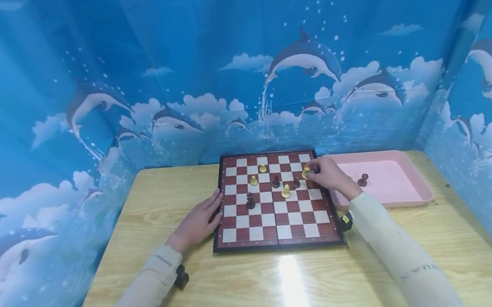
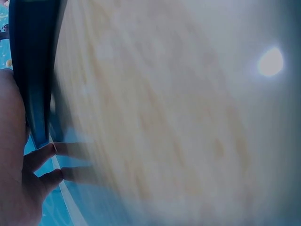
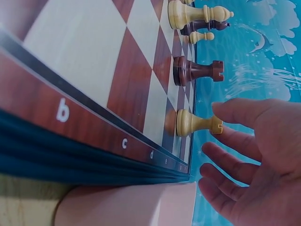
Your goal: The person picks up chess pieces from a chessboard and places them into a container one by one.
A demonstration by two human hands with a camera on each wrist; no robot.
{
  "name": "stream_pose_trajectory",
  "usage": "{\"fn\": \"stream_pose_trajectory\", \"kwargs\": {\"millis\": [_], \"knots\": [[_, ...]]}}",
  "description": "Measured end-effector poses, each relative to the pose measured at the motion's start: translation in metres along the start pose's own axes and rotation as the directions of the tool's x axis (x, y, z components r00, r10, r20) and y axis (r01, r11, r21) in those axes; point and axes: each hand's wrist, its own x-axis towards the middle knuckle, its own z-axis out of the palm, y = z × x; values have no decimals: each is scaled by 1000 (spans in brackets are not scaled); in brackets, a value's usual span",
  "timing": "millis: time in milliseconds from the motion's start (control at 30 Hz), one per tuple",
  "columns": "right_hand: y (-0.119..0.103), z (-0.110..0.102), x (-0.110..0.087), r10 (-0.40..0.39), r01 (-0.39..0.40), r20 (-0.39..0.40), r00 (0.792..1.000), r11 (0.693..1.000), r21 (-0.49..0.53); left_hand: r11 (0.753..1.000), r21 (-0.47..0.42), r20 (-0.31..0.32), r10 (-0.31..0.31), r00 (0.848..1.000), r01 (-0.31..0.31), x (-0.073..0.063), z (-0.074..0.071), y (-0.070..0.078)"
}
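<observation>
A chessboard (image 1: pixel 244 235) with red-brown and white squares lies unfolded on the table. My left hand (image 1: pixel 197 224) rests against its left edge, fingers extended; in the left wrist view, the fingers (image 2: pixel 42 153) touch the board's dark side. My right hand (image 1: pixel 329 176) is over the right edge, pinching the top of a cream rook (image 3: pixel 188 123) between thumb and index finger. The rook's base is at the board surface. Near it stand a dark rook (image 3: pixel 193 71) and a cream bishop (image 3: pixel 197 15). A dark bishop (image 1: pixel 275 182) is farther left.
Two cream pawns, one nearer (image 1: pixel 254 180) and one farther (image 1: pixel 263 169), and a tall dark piece (image 1: pixel 250 202) stand on the left half. A pink tray (image 1: pixel 407 169) with a dark piece (image 1: pixel 363 180) inside adjoins the board's right. A dolphin-print curtain (image 1: pixel 218 75) surrounds the wooden table (image 1: pixel 226 294).
</observation>
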Motion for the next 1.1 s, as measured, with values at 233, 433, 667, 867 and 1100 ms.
{"fn": "stream_pose_trajectory", "kwargs": {"millis": [233, 433, 667, 867, 1100], "knots": [[0, 1, 2, 8, -8, -7, 1000, 1000, 1, 1000, 0, -3, 5, 1000, -5, 0, 0, 0], [2, 1, 4, 22, -22, -12, 1000, 1000, -5, 1000, -9, -5, 0, 1000, 0, 1, 0, 1], [1, 0, 4, 20, -20, -13, 1000, 1000, -11, 1000, -8, 5, -6, 1000, 6, 0, -1, 2], [0, 0, 3, 15, -16, -23, 1000, 1000, -22, 1000, -6, 1, 8, 1000, -8, 0, 0, 1], [0, -6, -1, -6, 6, -43, 999, 1000, -1, 1000, -19, 15, 23, 1000, -23, -1, -2, -2]]}}
